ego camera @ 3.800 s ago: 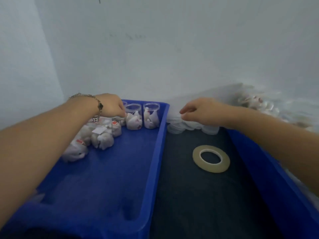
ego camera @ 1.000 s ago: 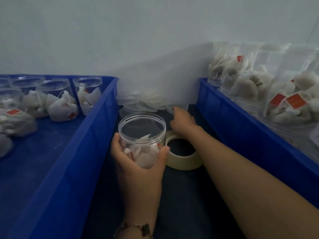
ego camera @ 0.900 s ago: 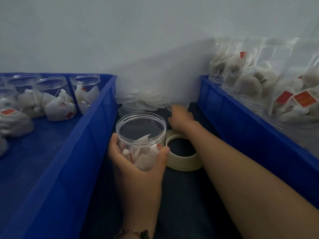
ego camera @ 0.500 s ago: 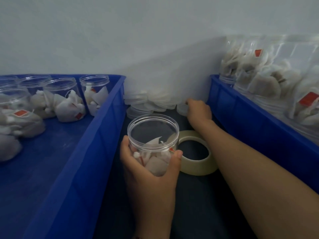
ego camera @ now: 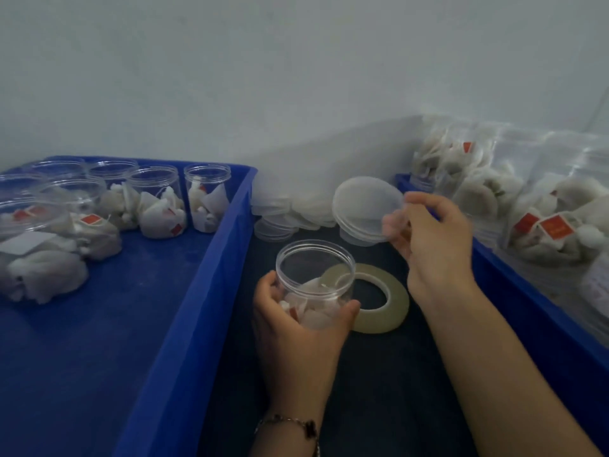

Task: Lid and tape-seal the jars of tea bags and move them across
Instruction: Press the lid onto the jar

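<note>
My left hand [ego camera: 296,334] grips a clear open jar [ego camera: 314,275] holding tea bags, upright on the dark surface between two blue trays. My right hand [ego camera: 431,239] pinches a translucent white lid [ego camera: 364,209] by its right edge, raised and tilted above and to the right of the jar. A roll of clear tape [ego camera: 379,300] lies flat just right of the jar. A heap of spare lids [ego camera: 290,211] sits against the wall behind.
The left blue tray [ego camera: 197,291] holds several open jars [ego camera: 158,199] of tea bags and loose tea bags [ego camera: 49,268]. The right blue tray [ego camera: 527,291] holds filled jars and bags of tea bags [ego camera: 543,219]. A pale wall closes the back.
My right hand has lifted a lid out of the heap at the wall and carried it up toward the jar. My left hand keeps holding the jar in place.
</note>
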